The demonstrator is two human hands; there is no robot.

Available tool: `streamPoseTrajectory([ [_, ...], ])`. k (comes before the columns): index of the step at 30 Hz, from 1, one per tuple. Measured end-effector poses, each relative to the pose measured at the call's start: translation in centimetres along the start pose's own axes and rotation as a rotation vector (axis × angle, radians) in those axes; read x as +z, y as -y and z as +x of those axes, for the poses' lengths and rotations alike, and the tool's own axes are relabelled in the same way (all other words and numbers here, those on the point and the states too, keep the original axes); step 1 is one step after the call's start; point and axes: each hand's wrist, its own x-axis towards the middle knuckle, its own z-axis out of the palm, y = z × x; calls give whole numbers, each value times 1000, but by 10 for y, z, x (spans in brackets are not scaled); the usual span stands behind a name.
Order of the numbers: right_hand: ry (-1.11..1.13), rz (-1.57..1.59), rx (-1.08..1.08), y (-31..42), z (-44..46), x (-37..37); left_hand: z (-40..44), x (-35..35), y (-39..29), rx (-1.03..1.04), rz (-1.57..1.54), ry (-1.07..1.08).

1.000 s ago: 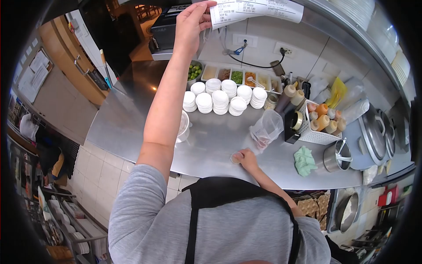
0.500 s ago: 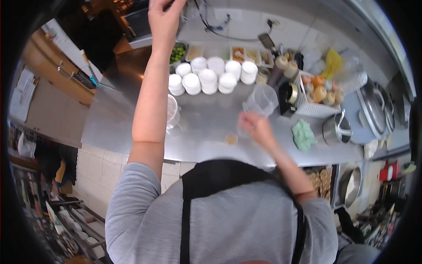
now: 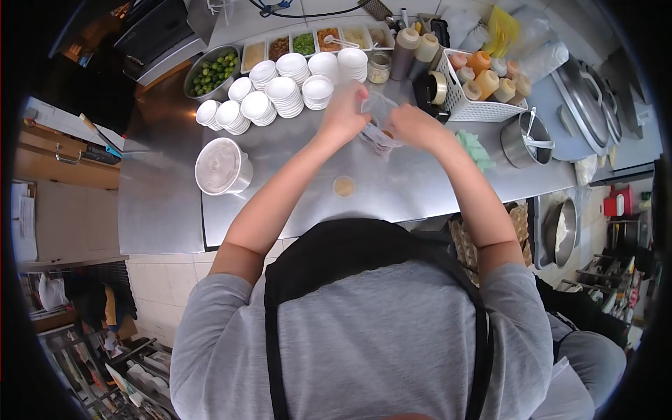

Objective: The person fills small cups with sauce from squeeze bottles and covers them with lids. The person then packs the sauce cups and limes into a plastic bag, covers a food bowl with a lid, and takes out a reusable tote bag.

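My left hand (image 3: 345, 115) and my right hand (image 3: 414, 126) meet over the steel counter, each closed on the edge of a clear plastic bag (image 3: 381, 106). Its mouth faces up between them. Something reddish shows low in or behind the bag, but I cannot make out what. Nearer to me lies a small round tan disc or sauce cup (image 3: 344, 186), touched by neither hand. A round white tub with a clear lid (image 3: 218, 166) stands to the left of my left forearm.
Stacks of white bowls (image 3: 282, 94) line the back. Behind them are ingredient trays (image 3: 303, 45) and a bowl of green limes (image 3: 213, 72). At right are a white basket of bottles (image 3: 483, 108), a green cloth (image 3: 474, 149) and a steel pot (image 3: 521, 143).
My left hand has come down from high at the back to the bag. My right hand has moved up and away from me to join it. The view has shifted.
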Motion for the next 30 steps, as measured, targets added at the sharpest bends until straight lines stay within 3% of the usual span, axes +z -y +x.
streamPoseTrajectory([
  [2, -233, 14, -148, -2, 23, 13, -5, -1, -3, -43, -89, 14],
  [4, -187, -28, -97, 4, 41, 23, -5, -1, -2, 59, -20, -66],
  [8, -71, 49, 24, 18, 38, 15, -7, -4, 5, 20, -79, -82],
  [11, -110, 109, 83, 27, 27, 11, -11, -6, 8, 16, -53, -66],
  [17, -26, -35, 49, 2, 49, 42, -18, 1, 6, -8, -108, -18],
  [21, 18, -102, 79, 13, 40, 21, -17, 2, 8, 35, -49, -33],
  [24, 2, -175, 35, 9, 49, 23, -14, 3, 9, 51, -30, -65],
  [26, -185, -104, 33, 0, 59, 39, -10, 3, 11, 48, -28, -85],
  [30, -209, 15, 62, 17, 38, 12, -6, -1, 19, 104, -22, -146],
])
